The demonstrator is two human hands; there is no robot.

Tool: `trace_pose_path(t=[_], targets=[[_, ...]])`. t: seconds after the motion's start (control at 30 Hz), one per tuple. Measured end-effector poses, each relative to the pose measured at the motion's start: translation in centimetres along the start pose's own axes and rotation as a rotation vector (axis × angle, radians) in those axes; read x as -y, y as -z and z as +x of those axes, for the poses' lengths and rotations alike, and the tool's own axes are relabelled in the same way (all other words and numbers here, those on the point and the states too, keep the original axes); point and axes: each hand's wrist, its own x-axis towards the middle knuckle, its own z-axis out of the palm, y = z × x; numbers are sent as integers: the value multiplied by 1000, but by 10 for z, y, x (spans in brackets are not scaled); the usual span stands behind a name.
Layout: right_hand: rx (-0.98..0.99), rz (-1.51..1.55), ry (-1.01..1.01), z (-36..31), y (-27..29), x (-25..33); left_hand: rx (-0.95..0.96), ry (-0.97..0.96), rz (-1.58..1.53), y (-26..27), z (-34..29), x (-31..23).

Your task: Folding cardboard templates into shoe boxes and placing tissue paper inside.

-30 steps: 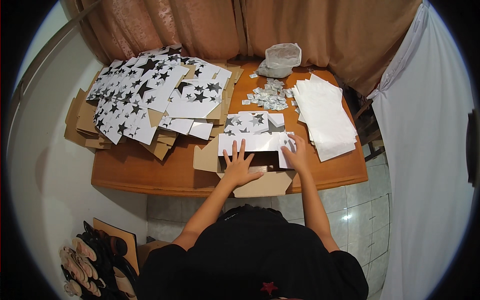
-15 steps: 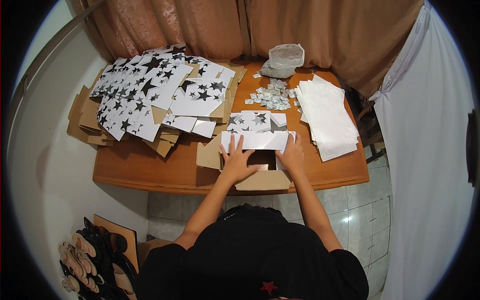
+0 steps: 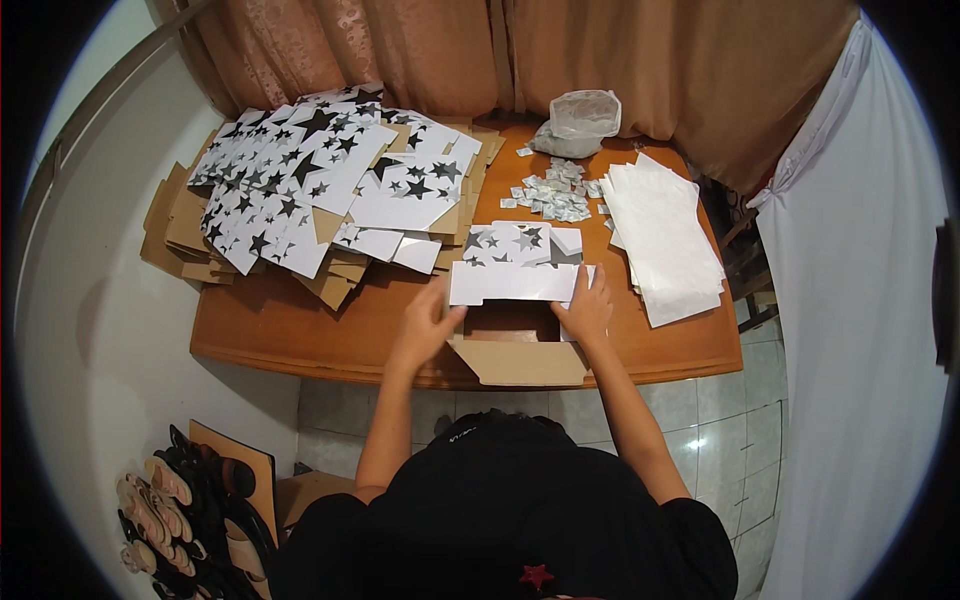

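Note:
A small cardboard box (image 3: pixel 515 282) with a white, star-printed outside and plain brown inside stands open before me near the table's front edge. Its brown front flap (image 3: pixel 520 363) hangs toward me. My left hand (image 3: pixel 424 328) is at the box's left side, fingers stretched and thumb apart by the edge, slightly blurred; the left flap is mostly hidden by it. On the other side, my right hand (image 3: pixel 587 307) grips the right wall, thumb toward the opening and fingers along the outside.
Stacked flat star-printed box blanks (image 3: pixel 300 190) cover the table's left part. Behind the box lie many small silvery sachets (image 3: pixel 553 195) beside a translucent plastic bag (image 3: pixel 580 120). White paper sheets (image 3: pixel 665 240) are piled at the right. Shoes (image 3: pixel 190 510) stand at lower left.
My left hand has moved left, off the box's top to its left side, and the left flap that stuck outward is now raised. The right hand stays on the right wall.

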Motion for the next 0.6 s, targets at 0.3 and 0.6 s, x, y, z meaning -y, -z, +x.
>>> trace_pose_path(t=[0.3,0.6], targets=[[-38,9,20,-4,-1,1,346,-176,339,-54,-5,24],[-73,-21,8,-4,-3,3,472,-133,484,-57,1,34]])
